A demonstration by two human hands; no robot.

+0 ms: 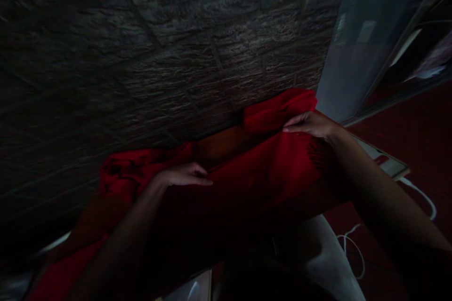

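Note:
A dark red scarf (254, 174) with a fringe at its right end lies stretched along a wooden surface (219, 143). My right hand (309, 124) pinches its far edge near the fringed end. At the same edge, farther left, is my left hand (185, 175), with thumb and fingers closed about the cloth; the dimness hides the exact grip. Behind my right hand sits a folded red cloth (273, 110). Another crumpled red cloth (134, 169), with dark folds or markings, lies beyond my left wrist. Shadow swallows the near part of the scarf.
A dark stone-patterned wall (176, 56) rises directly behind the wooden surface. To the right are a pale glossy panel (353, 56) and a red floor (423, 136). White cables (356, 249) trail on the floor. More red cloth (67, 268) lies at lower left.

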